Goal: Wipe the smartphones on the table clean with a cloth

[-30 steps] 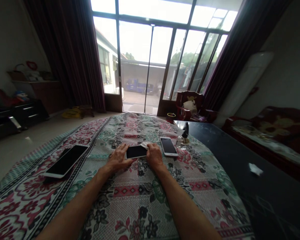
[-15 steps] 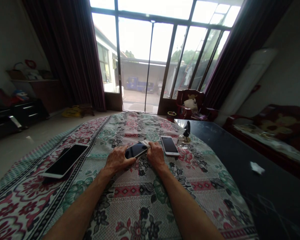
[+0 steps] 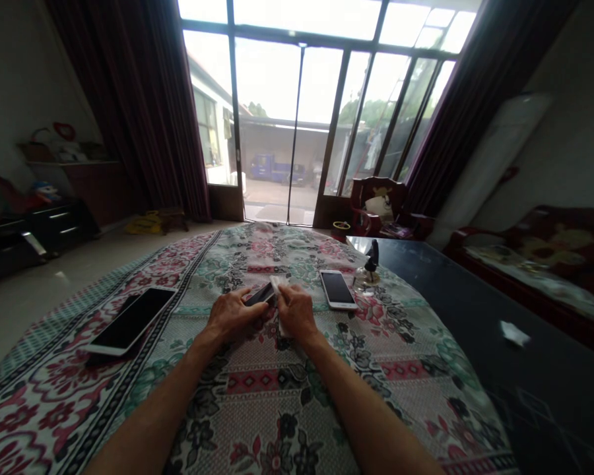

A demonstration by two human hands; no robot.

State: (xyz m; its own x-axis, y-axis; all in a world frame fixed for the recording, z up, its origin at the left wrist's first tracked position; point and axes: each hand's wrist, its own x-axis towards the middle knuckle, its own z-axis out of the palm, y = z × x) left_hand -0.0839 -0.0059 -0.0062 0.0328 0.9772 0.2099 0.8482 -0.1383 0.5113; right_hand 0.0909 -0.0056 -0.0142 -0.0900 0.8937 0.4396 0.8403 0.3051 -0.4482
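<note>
Between my hands, a dark-screened smartphone (image 3: 260, 295) is raised at a tilt above the patterned cloth. My left hand (image 3: 230, 313) grips its left end, with the thumb along the near edge. My right hand (image 3: 297, 310) is closed on a thin white tissue (image 3: 276, 290), pressed at the phone's right end; part of the tissue hangs under the fingers. A white phone (image 3: 337, 289) lies flat just right of my right hand. Farther left lies a large white-framed tablet (image 3: 132, 321), on top of something dark that is mostly hidden.
A floral tablecloth (image 3: 272, 422) covers the table. A small dark figurine on a clear base (image 3: 371, 260) stands beyond the white phone. On the black tabletop (image 3: 455, 297) at right lies a crumpled white piece (image 3: 515, 334). A wooden chair (image 3: 379, 198) and glass doors stand behind.
My right hand has moved left with the tissue, over the phone's right end. The phone is now tilted more, and less of its screen shows.
</note>
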